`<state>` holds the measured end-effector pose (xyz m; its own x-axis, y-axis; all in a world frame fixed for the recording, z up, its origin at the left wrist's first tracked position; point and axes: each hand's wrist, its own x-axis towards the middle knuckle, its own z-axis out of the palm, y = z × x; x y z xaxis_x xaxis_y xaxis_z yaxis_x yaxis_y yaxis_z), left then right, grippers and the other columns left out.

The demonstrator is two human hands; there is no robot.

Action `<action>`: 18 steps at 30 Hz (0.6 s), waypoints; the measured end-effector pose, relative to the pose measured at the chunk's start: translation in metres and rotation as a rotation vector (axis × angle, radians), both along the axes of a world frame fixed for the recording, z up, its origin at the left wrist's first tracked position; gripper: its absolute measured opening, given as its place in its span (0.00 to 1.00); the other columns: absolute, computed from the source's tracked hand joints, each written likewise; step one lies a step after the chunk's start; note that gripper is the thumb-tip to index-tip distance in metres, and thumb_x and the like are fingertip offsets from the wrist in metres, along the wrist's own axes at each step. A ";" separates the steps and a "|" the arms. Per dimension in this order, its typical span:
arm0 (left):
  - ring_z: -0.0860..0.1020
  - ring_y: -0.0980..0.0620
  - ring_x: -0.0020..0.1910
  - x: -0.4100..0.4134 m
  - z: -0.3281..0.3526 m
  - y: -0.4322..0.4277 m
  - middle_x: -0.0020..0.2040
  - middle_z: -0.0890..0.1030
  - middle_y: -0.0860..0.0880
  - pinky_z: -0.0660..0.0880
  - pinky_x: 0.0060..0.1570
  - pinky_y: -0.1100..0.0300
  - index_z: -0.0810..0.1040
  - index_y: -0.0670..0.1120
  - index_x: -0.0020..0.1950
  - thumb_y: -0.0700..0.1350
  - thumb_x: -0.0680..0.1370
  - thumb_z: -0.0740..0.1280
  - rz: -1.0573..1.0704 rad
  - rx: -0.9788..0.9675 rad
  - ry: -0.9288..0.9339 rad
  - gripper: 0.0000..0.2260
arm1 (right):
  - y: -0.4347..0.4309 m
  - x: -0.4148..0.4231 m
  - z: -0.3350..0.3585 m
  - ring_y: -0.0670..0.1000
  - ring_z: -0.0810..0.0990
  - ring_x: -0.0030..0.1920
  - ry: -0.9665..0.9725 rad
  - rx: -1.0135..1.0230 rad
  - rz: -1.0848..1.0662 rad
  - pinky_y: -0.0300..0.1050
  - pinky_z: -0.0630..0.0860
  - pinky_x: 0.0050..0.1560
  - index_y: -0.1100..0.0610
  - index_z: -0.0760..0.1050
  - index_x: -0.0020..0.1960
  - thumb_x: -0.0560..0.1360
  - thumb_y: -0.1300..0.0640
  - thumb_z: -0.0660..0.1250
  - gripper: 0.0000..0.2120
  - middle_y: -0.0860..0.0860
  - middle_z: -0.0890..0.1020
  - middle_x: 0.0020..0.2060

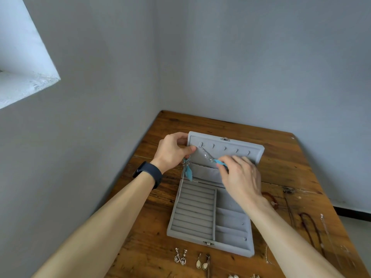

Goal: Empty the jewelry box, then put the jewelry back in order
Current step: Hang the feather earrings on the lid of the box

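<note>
We see the grey jewelry box (193,213) open at frame centre on the wooden table (281,157), its lid (226,151) standing up. The left hand (172,151) curls its fingers round the lid's upper-left corner, and a blue feather earring (187,169) dangles just below; we cannot tell whether hand or lid carries it. The right hand (239,177) pinches the blue end of a blurred silvery chain piece (206,156) running up toward the lid's leftmost hook, while earrings (183,259) line the bottom edge and necklaces (305,216) lie lower right.

left hand (172,151) grips lid (230,146) | right hand (241,177) pinches feather earring (217,162)
</note>
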<state>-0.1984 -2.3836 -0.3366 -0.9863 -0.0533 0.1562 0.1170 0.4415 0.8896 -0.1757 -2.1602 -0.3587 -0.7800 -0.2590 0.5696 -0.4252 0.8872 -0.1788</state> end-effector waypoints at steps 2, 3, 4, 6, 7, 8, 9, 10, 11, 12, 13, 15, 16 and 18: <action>0.83 0.61 0.40 -0.001 -0.001 -0.001 0.50 0.82 0.61 0.78 0.36 0.69 0.80 0.51 0.63 0.45 0.76 0.74 -0.006 0.002 0.001 0.16 | -0.008 0.001 -0.003 0.59 0.80 0.42 -0.078 -0.013 -0.041 0.50 0.78 0.38 0.53 0.83 0.50 0.76 0.52 0.72 0.06 0.51 0.83 0.42; 0.83 0.61 0.40 -0.001 -0.001 -0.001 0.50 0.82 0.60 0.78 0.36 0.69 0.80 0.51 0.63 0.45 0.76 0.74 -0.007 0.003 0.003 0.16 | -0.010 0.000 -0.004 0.58 0.81 0.43 -0.116 -0.024 -0.050 0.48 0.77 0.40 0.52 0.83 0.51 0.77 0.51 0.71 0.07 0.50 0.83 0.43; 0.83 0.62 0.41 -0.001 -0.001 -0.002 0.51 0.82 0.60 0.79 0.37 0.68 0.80 0.51 0.63 0.45 0.76 0.74 -0.005 0.003 0.006 0.16 | -0.011 -0.002 -0.005 0.57 0.82 0.44 -0.157 -0.027 -0.046 0.47 0.76 0.40 0.51 0.82 0.52 0.78 0.49 0.69 0.07 0.49 0.84 0.44; 0.81 0.65 0.44 -0.001 -0.002 -0.003 0.51 0.82 0.60 0.79 0.38 0.68 0.80 0.52 0.63 0.45 0.76 0.75 -0.002 0.004 0.014 0.16 | -0.011 -0.007 -0.006 0.55 0.82 0.45 -0.253 -0.009 -0.017 0.44 0.74 0.39 0.48 0.81 0.52 0.79 0.46 0.66 0.09 0.48 0.84 0.44; 0.81 0.65 0.45 -0.002 -0.003 -0.003 0.51 0.83 0.60 0.79 0.38 0.68 0.80 0.51 0.62 0.45 0.75 0.75 -0.002 0.013 0.018 0.16 | -0.011 -0.009 -0.005 0.55 0.82 0.44 -0.308 0.012 -0.008 0.43 0.74 0.38 0.47 0.81 0.51 0.79 0.44 0.64 0.10 0.47 0.84 0.42; 0.81 0.65 0.46 -0.002 -0.003 -0.003 0.51 0.83 0.60 0.79 0.38 0.68 0.81 0.51 0.62 0.45 0.75 0.75 -0.001 0.020 0.023 0.15 | -0.009 -0.012 -0.003 0.54 0.81 0.42 -0.363 0.036 -0.006 0.43 0.75 0.37 0.47 0.81 0.49 0.79 0.42 0.63 0.12 0.47 0.83 0.40; 0.81 0.64 0.46 -0.002 -0.003 -0.003 0.51 0.83 0.60 0.78 0.38 0.69 0.81 0.51 0.61 0.45 0.75 0.75 0.000 0.023 0.027 0.15 | -0.008 -0.015 -0.001 0.53 0.81 0.39 -0.409 0.054 -0.004 0.43 0.75 0.35 0.47 0.81 0.47 0.79 0.40 0.63 0.13 0.46 0.82 0.36; 0.81 0.64 0.47 -0.003 -0.004 -0.003 0.51 0.83 0.60 0.78 0.38 0.70 0.81 0.51 0.61 0.45 0.75 0.75 -0.001 0.022 0.031 0.15 | -0.006 -0.017 0.001 0.51 0.80 0.37 -0.441 0.058 0.004 0.42 0.75 0.33 0.47 0.81 0.46 0.78 0.38 0.63 0.15 0.45 0.81 0.34; 0.81 0.64 0.47 -0.003 -0.004 -0.002 0.52 0.83 0.59 0.77 0.38 0.70 0.81 0.51 0.61 0.45 0.75 0.75 -0.004 0.023 0.034 0.15 | -0.004 -0.018 0.002 0.48 0.80 0.36 -0.456 0.040 0.016 0.41 0.75 0.32 0.47 0.81 0.46 0.77 0.38 0.65 0.14 0.44 0.81 0.33; 0.81 0.64 0.48 -0.004 -0.004 -0.002 0.52 0.83 0.59 0.77 0.38 0.70 0.81 0.51 0.61 0.45 0.75 0.75 -0.008 0.025 0.036 0.15 | -0.002 -0.018 0.003 0.46 0.80 0.36 -0.453 0.004 0.025 0.40 0.76 0.32 0.46 0.81 0.48 0.76 0.38 0.66 0.13 0.42 0.82 0.36; 0.81 0.62 0.49 -0.004 -0.004 -0.002 0.53 0.83 0.58 0.78 0.38 0.69 0.81 0.51 0.61 0.44 0.75 0.75 -0.010 0.028 0.037 0.15 | 0.000 -0.017 0.005 0.44 0.80 0.39 -0.431 -0.037 0.031 0.39 0.75 0.34 0.45 0.80 0.50 0.75 0.39 0.69 0.11 0.41 0.83 0.40; 0.82 0.59 0.51 -0.004 -0.004 -0.002 0.53 0.84 0.56 0.80 0.39 0.65 0.82 0.50 0.62 0.44 0.75 0.75 -0.010 0.032 0.036 0.15 | 0.002 -0.011 0.006 0.44 0.80 0.44 -0.338 -0.080 0.035 0.38 0.75 0.38 0.45 0.78 0.53 0.74 0.42 0.72 0.12 0.39 0.82 0.46; 0.82 0.58 0.51 -0.004 -0.004 -0.002 0.54 0.84 0.56 0.81 0.40 0.64 0.81 0.50 0.62 0.44 0.75 0.75 -0.011 0.031 0.035 0.15 | 0.000 -0.007 0.004 0.46 0.81 0.44 -0.279 -0.067 0.029 0.40 0.76 0.39 0.45 0.77 0.54 0.74 0.45 0.72 0.11 0.39 0.82 0.47; 0.83 0.58 0.48 -0.003 -0.004 -0.002 0.53 0.84 0.56 0.81 0.41 0.63 0.81 0.50 0.61 0.44 0.75 0.75 -0.014 0.028 0.034 0.15 | -0.007 0.001 0.001 0.52 0.82 0.43 -0.179 -0.027 0.005 0.44 0.77 0.38 0.47 0.78 0.52 0.76 0.49 0.70 0.06 0.43 0.82 0.46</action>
